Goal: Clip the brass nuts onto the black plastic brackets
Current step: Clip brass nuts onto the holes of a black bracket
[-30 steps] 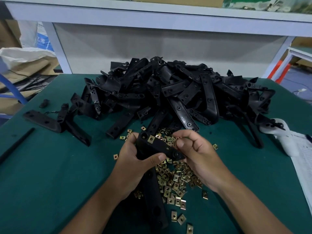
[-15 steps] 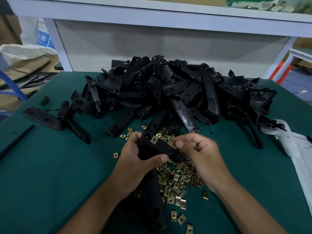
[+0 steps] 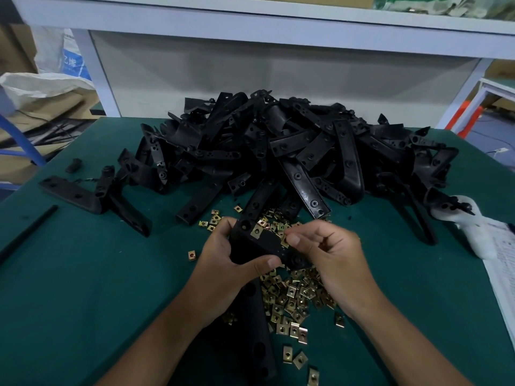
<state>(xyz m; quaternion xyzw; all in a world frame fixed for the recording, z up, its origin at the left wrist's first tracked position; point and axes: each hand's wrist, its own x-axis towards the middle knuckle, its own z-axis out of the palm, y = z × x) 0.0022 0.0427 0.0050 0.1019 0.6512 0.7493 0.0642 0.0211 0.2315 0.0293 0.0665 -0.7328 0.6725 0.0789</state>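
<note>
My left hand (image 3: 225, 271) grips a black plastic bracket (image 3: 259, 246) above the green table, thumb across its near face. One brass nut (image 3: 255, 231) sits clipped on the bracket's upper edge. My right hand (image 3: 331, 257) pinches a second brass nut (image 3: 284, 240) against the bracket's right part. The bracket's long leg (image 3: 257, 330) runs down toward me under my left wrist. Loose brass nuts (image 3: 292, 296) lie scattered on the table beneath both hands. A large heap of black brackets (image 3: 278, 151) fills the table behind.
A separate L-shaped bracket (image 3: 92, 196) lies at the left, with a thin black rod (image 3: 28, 232) near the left edge. A white cloth (image 3: 473, 227) and a printed sheet (image 3: 504, 263) lie at the right. A grey shelf frame (image 3: 250, 29) stands behind the table (image 3: 83, 288).
My right hand's fingers have shifted up along the bracket and now pinch a brass nut at its edge. The left hand keeps the same grip.
</note>
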